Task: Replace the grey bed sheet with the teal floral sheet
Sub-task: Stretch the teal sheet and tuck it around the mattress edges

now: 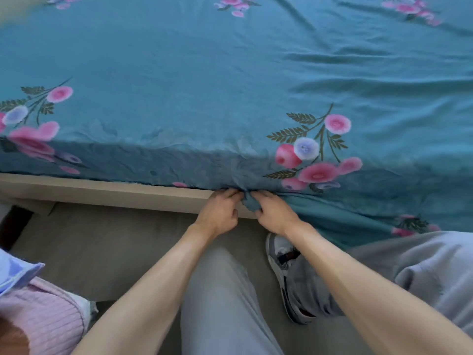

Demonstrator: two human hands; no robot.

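Here both hands bunch teal floral sheet hem, seemingly at bed frame.

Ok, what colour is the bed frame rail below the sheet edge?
Beige, a plain pale rail under the teal floral sheet, seen in the head view.

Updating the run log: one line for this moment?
step: tucking side edge | left hand: grips teal floral sheet | right hand: grips sheet | bed frame: exposed leftward | right portion untucked
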